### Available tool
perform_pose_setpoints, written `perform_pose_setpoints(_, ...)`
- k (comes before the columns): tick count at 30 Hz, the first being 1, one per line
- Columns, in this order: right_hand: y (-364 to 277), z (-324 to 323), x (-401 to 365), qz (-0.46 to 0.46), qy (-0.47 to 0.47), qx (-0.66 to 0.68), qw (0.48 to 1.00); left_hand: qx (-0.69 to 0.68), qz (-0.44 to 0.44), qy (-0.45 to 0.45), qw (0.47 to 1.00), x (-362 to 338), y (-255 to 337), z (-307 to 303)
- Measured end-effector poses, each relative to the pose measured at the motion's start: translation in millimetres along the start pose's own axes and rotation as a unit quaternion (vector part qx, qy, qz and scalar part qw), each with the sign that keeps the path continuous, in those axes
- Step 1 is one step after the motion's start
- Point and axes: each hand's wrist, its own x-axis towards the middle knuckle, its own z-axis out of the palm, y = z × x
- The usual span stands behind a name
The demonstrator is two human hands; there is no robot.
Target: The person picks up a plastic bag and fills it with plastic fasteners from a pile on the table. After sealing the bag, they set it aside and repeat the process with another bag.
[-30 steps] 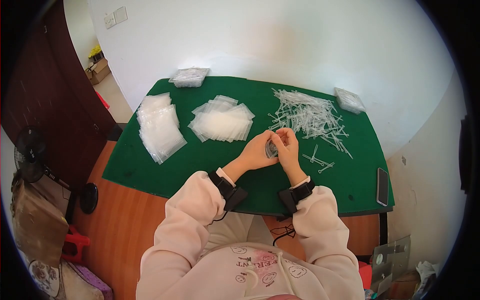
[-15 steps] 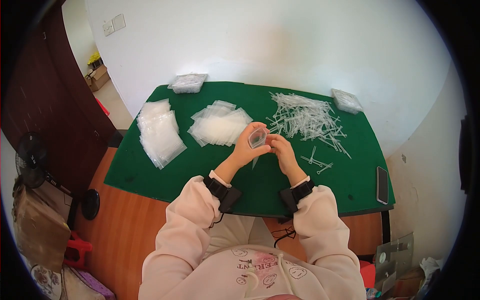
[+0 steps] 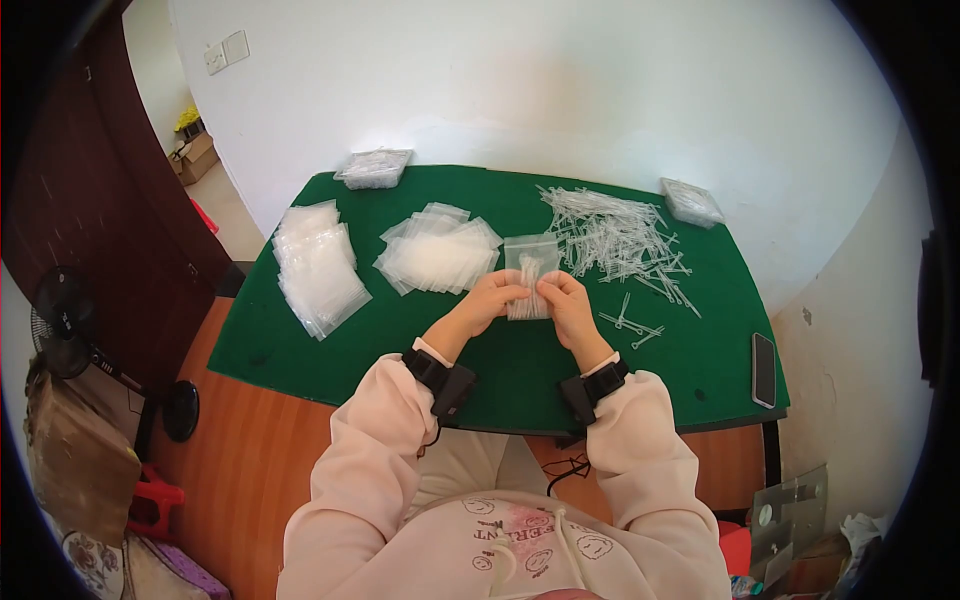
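Note:
Between my two hands is a clear zip bag (image 3: 531, 255) with several thin clear plastic sticks inside it. My left hand (image 3: 492, 300) pinches its left side, and my right hand (image 3: 568, 305) grips the right side with the thumb on the front. To the right lies a heap of clear plastic sticks with small looped ends (image 3: 610, 235). A few loose sticks (image 3: 632, 325) rest nearer my right wrist. A spread pile of clear zip bags (image 3: 440, 248) lies just left of the held bag.
Another stack of clear bags (image 3: 318, 270) lies on the left of the green table (image 3: 290, 365). Clear packs stand at the back left (image 3: 375, 168) and back right (image 3: 692, 203). A phone (image 3: 763, 370) lies near the right edge. The wall borders the table's far side.
The bag was held with its mouth gaping towards me; now it is flat and upright, with the sticks visible inside. Both hands have shifted to grip its two sides.

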Motion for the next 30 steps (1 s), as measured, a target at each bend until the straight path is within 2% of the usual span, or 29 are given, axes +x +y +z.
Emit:
perform_pose_setpoints(5, -8.5, 3.1, -3.7, -0.020, 0.033, -0.030, 0.999, 0.007, -0.007, -0.014, 1.000, -0.7, -0.7, 2.7)
perform_pose_setpoints(8, -10.5, 8.7, -5.6, -0.047, 0.024, -0.067, 0.996, 0.143, 0.035, -0.002, 0.989, -0.2, 0.3, -0.7)
perform_pose_setpoints(17, -5.2, 2.4, -4.7, -0.033, -0.003, -0.119, 0.992, 0.149, 0.034, 0.007, 0.988, -1.6, -2.5, 3.0)
perform_pose_setpoints(21, -8.8, 3.7, -6.2, -0.022, 0.006, -0.129, 0.991, 0.184, 0.064, 0.036, 0.980, -0.4, -2.2, 2.9)
perform_pose_setpoints(25, -8.5, 4.3, -5.6, -0.028, 0.002, -0.119, 0.992, 0.154, 0.046, 0.026, 0.987, -0.2, -2.3, 0.7)
perform_pose_setpoints(30, -8.8, 2.3, -2.5, -0.030, 0.034, -0.039, 0.998, 0.145, 0.055, 0.050, 0.987, -1.0, 0.4, 2.9)
